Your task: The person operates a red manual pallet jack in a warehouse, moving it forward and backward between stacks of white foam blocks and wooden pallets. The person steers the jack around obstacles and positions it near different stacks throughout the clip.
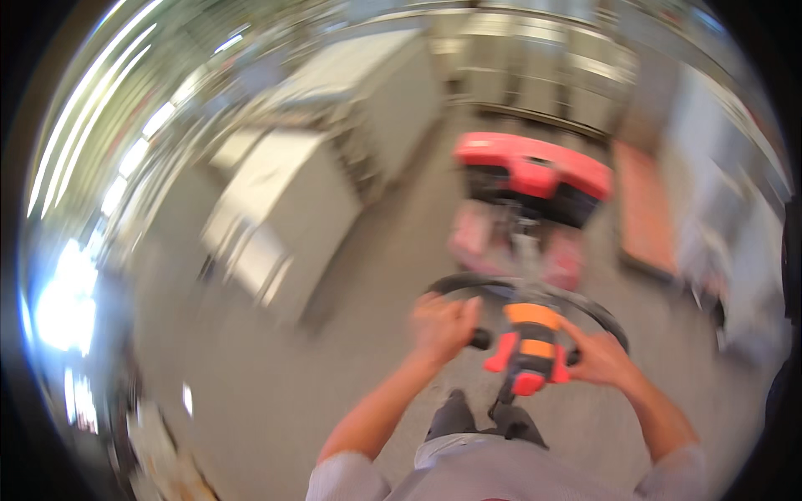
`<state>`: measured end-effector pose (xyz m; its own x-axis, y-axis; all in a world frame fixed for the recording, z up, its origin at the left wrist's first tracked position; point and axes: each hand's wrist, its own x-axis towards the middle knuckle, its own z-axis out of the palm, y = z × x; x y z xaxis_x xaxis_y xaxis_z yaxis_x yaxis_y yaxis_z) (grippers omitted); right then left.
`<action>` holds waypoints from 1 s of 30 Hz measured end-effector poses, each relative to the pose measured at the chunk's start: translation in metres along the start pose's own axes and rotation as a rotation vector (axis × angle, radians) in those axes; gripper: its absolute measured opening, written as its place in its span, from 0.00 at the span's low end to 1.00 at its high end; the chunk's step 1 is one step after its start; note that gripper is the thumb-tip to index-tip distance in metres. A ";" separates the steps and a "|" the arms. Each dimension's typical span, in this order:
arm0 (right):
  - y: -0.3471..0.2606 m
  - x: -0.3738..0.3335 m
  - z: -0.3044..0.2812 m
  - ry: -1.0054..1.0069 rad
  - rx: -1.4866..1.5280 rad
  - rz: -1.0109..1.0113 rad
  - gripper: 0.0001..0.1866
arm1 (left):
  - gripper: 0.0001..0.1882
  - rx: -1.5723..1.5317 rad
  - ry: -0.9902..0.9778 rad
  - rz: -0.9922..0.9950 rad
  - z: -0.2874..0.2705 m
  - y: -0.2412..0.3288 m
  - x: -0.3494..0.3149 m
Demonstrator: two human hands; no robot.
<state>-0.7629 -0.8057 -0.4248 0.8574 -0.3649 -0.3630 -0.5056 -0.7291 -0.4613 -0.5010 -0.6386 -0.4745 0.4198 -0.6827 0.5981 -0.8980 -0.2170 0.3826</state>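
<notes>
A red and black powered pallet truck (535,171) stands in front of me, smeared by motion. Its tiller head (535,346), orange and black with red buttons, points back toward my body. My left hand (444,327) is closed round the left grip of the black looped handle (472,282); the dark grip end shows beside my thumb. On the other side, my right hand (598,355) wraps the right part of the handle, its thumb lying near the head's orange top. The palms and the undersides of the fingers are hidden.
Large pale box-shaped units (322,200) stand to the left. A row of similar units (535,71) lines the far side. An orange-red panel or platform (643,209) and grey wrapped-looking stacks (727,209) stand at the right. Grey floor (359,367) lies between them.
</notes>
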 end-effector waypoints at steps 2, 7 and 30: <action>0.026 0.012 -0.035 -0.071 -0.071 0.020 0.51 | 0.21 0.049 -0.242 0.037 0.007 0.010 0.032; 0.076 -0.014 -0.091 0.013 0.021 -0.014 0.51 | 0.24 0.112 -0.519 0.177 0.027 0.063 0.077; 0.158 -0.058 -0.076 0.101 0.127 0.117 0.46 | 0.25 0.038 -0.479 0.335 0.088 0.129 0.090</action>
<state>-0.8854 -0.9436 -0.4151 0.7944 -0.5036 -0.3397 -0.6046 -0.6017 -0.5219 -0.5912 -0.7891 -0.4332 0.0135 -0.9559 0.2933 -0.9793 0.0466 0.1968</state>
